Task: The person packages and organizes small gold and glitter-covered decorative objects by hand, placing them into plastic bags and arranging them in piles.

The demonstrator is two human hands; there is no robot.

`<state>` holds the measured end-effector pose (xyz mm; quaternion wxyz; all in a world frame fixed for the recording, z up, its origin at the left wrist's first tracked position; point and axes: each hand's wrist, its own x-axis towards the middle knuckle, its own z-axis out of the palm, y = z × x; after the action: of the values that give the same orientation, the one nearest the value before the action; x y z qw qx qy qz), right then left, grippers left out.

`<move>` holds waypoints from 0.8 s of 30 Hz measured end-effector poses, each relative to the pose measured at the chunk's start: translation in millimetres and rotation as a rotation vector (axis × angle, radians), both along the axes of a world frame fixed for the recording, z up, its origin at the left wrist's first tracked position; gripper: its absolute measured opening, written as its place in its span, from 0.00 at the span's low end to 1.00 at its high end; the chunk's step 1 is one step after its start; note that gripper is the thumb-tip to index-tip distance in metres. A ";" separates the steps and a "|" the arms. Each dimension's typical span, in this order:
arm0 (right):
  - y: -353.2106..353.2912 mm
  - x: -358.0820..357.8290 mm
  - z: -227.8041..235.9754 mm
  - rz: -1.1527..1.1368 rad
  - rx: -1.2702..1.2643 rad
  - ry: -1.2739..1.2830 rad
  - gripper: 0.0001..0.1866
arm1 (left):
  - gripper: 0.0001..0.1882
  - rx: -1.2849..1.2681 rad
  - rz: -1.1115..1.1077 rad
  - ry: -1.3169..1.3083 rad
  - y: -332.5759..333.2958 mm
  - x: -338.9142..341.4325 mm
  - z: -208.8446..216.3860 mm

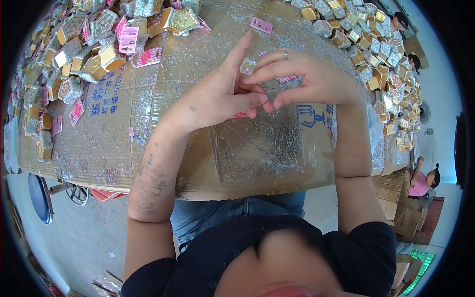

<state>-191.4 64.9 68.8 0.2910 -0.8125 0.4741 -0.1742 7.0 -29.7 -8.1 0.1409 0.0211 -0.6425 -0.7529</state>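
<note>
Both my hands meet over the cardboard-topped table, above the far edge of a shallow clear tray [232, 158] holding many thin metal pins. On my left hand [217, 91] the index finger points up and away, while the thumb presses toward the curled other fingers. What they hold, if anything, is too hidden to make out. My right hand [311, 79], with a ring on one finger, reaches across to the left fingers; its thumb and index fingertip are apart. Bits of pink card [241, 115] show beneath the hands.
Gold and silver glittery pieces [104, 59], several with pink tags, heap up at the left. More such pieces [381, 64] pile at the right. A loose pink tag [261, 25] lies at the far middle. Glitter covers the cardboard [188, 54]. A blue stool [40, 198] stands left.
</note>
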 end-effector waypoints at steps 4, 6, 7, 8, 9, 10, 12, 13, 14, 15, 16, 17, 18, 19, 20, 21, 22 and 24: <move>6.4 6.6 6.6 -0.015 -0.163 0.260 0.20 | 0.50 -0.046 -0.018 0.006 -2.6 -2.1 -5.3; 9.7 12.6 13.5 -0.041 -0.142 0.339 0.20 | 0.51 -0.039 -0.012 -0.005 -2.3 -3.1 -5.4; 11.0 15.2 15.0 -0.067 -0.120 0.415 0.21 | 0.51 -0.039 -0.015 -0.006 -1.7 -3.0 -5.8; 11.3 16.4 14.5 -0.069 -0.118 0.414 0.21 | 0.50 -0.038 0.000 -0.023 -1.1 -3.0 -6.3; 11.4 17.6 13.9 -0.055 -0.193 0.455 0.20 | 0.50 -0.038 0.016 -0.039 -0.7 -2.9 -6.8; 10.9 18.9 13.4 -0.038 -0.269 0.495 0.19 | 0.50 -0.037 0.016 -0.041 -1.5 -2.6 -7.6; 11.3 22.5 15.2 -0.041 -0.284 0.531 0.20 | 0.50 0.020 0.023 -0.014 -3.5 -2.1 -9.6; 11.1 23.2 16.2 -0.046 -0.300 0.573 0.20 | 0.50 0.020 0.024 -0.014 -3.1 -2.8 -9.8; 10.0 22.7 14.4 -0.045 -0.301 0.572 0.20 | 0.50 0.008 0.063 -0.001 -2.1 -3.7 -9.7; 8.5 21.8 11.2 -0.055 -0.369 0.570 0.17 | 0.49 -0.003 0.103 0.012 -1.5 -4.4 -9.5; 7.9 21.0 9.0 -0.067 -0.434 0.568 0.15 | 0.49 -0.002 0.101 0.012 -1.0 -5.2 -9.5; 7.0 20.9 9.3 -0.068 -0.432 0.569 0.15 | 0.49 -0.024 0.149 0.014 -0.8 -5.9 -9.4; 5.9 21.0 10.1 -0.097 -0.405 0.571 0.14 | 0.48 -0.046 0.198 0.015 -0.6 -6.7 -9.6; 5.1 21.4 10.3 -0.125 -0.378 0.573 0.13 | 0.48 -0.045 0.199 0.014 -0.4 -7.0 -9.9; 5.2 21.9 9.7 -0.124 -0.377 0.572 0.13 | 0.47 -0.105 0.228 0.031 0.0 -7.5 -10.3; 5.6 22.4 8.7 -0.162 -0.392 0.554 0.12 | 0.46 -0.165 0.257 0.048 0.2 -8.1 -10.6; 5.5 22.7 7.8 -0.199 -0.408 0.534 0.11 | 0.46 -0.165 0.260 0.047 0.2 -8.5 -10.3; 3.4 20.3 4.9 -0.220 -0.434 0.487 0.09 | 0.42 -0.235 0.328 0.090 -0.2 -9.1 -9.1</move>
<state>-171.1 68.3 73.6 -0.0310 -0.8173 0.5662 -0.1025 -2.1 -29.9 -17.3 0.2914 0.0753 -0.7070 -0.6400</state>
